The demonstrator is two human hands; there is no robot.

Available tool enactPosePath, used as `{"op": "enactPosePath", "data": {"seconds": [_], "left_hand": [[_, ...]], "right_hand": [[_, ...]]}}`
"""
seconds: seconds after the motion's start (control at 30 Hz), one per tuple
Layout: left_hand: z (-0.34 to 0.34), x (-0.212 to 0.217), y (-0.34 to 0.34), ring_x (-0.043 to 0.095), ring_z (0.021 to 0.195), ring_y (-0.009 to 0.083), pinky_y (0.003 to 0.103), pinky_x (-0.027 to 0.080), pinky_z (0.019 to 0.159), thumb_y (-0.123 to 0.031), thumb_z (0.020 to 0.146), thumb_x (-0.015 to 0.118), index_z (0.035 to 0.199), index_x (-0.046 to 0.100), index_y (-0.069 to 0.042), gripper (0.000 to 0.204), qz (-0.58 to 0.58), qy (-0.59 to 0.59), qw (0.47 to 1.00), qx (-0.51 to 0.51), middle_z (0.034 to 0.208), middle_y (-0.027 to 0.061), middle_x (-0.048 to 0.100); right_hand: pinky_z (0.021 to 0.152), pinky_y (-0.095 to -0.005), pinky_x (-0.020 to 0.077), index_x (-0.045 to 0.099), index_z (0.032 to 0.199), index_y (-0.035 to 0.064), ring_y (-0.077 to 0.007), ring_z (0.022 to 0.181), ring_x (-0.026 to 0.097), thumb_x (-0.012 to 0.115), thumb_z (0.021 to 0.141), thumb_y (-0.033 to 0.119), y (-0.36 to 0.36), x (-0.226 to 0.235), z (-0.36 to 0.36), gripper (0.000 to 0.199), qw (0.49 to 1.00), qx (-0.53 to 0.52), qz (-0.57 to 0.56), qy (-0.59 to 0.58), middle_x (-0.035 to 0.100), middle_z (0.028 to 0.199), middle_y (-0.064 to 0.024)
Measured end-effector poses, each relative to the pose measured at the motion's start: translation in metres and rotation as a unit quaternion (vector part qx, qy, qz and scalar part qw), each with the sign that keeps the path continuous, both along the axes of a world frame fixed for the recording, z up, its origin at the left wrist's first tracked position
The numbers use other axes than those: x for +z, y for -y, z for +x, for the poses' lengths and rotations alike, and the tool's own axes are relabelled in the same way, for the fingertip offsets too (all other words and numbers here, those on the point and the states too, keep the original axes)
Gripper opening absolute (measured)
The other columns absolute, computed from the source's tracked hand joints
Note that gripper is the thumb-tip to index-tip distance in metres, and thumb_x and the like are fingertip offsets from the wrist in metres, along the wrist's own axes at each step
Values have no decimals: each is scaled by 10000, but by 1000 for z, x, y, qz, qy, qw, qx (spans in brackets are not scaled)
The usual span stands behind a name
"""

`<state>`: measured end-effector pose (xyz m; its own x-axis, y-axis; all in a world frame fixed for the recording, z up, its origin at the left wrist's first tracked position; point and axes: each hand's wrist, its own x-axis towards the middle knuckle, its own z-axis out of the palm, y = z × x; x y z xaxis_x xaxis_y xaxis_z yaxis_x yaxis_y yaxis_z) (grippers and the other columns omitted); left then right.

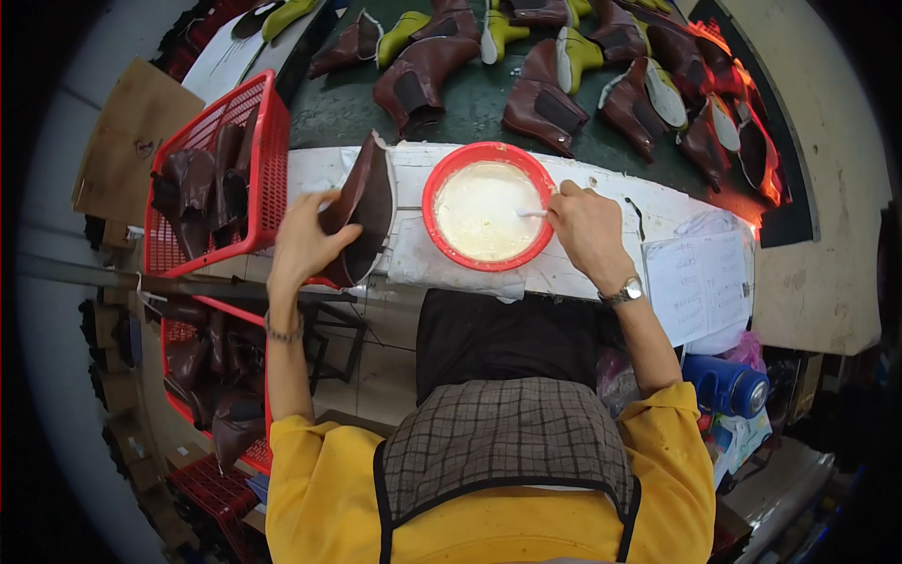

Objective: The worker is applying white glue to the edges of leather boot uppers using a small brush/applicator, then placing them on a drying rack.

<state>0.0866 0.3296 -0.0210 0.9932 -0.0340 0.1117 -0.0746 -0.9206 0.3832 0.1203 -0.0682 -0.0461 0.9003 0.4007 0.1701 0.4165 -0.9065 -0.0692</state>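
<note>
My left hand [310,240] is curled around a dark brown leather boot [370,211], its thumb on one side and the fingers partly hidden behind. The boot's pale-edged sole side faces right, toward the bowl. A red plastic bowl [435,226] of creamy white paste [484,202] stands in front of me on the worktop. My right hand [587,230] is at the bowl's right rim, fingers pinched on a short white stick-like tool [532,213] whose tip reaches into the paste. What end the tool has is hidden.
On the green table [329,113] ahead lie several brown boots, some with yellow-green lasts [578,58]. Red crates [277,141] of boots stand at left. A written sheet [697,282] lies right, above a blue bottle [725,383]. An orange glow lights the far right boots.
</note>
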Motion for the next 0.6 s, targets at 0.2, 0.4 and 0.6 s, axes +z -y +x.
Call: {"op": "enactPosePath", "data": {"seconds": [0.2,0.4,0.6], "left_hand": [[57,-34,-21,664,1120,352,379,504,978,-286,697,822,1312,575,92,763,-163,-39,986,6,1233,254,668],[25,34,-13,648,849,96,278,531,797,-57,800,754,1058,715,55,284,-355,-127,925,48,960,38,731],[8,56,39,638,799,82,244,513,718,-65,787,800,1036,722,28,277,-455,-314,830,-75,913,31,726]], "right_hand": [[641,-393,519,750,944,112,-266,741,678,725,881,238,20,1,-10,143,982,-50,175,-44,661,850,-67],[632,-302,470,780,1001,58,-179,691,612,747,900,147,33,5,-13,139,964,-77,234,-101,667,816,-69],[774,-308,444,795,973,80,-151,793,639,803,825,97,5,33,6,149,886,135,443,-11,687,869,-38]]}}
